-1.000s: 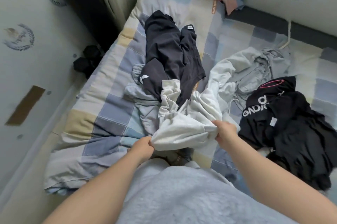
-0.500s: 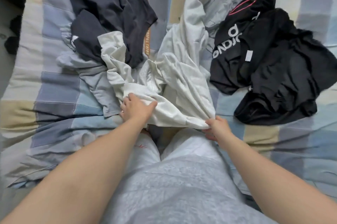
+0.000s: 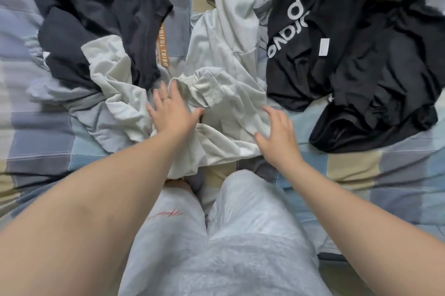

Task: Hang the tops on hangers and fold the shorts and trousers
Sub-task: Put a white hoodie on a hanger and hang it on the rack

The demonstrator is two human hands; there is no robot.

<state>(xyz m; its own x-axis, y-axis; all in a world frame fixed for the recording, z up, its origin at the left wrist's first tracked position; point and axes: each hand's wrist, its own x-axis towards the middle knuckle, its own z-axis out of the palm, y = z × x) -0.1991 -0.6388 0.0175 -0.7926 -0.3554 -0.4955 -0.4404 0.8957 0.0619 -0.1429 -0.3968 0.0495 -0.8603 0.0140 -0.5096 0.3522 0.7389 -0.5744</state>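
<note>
White sweatshirt (image 3: 236,112): crumpled at frame centre on the checked bedcover (image 3: 38,141), one ribbed cuff (image 3: 209,88) turned up at its middle, a long fold trailing toward 12 o'clock.

Left hand (image 3: 173,115): laid flat on the sweatshirt's 9 o'clock side, fingers released and spread, thumb pointing at the cuff – grasps nothing.

Right hand (image 3: 279,134): rests on the 3 o'clock edge, fingers released, splayed and slightly bent – no grip seen.

Surroundings, from the sweatshirt:
- dark navy garment (image 3: 101,14) at 10 o'clock, overlapping its upper-left fold
- orange lettered strip (image 3: 163,47) at 11 o'clock, beside the navy piece
- pale grey-blue garment (image 3: 81,112) at 9 o'clock, partly beneath it
- black garment with white lettering (image 3: 361,55) at 2 o'clock, just beside it
- the person's pale grey clothing (image 3: 228,247) at 6 o'clock
</note>
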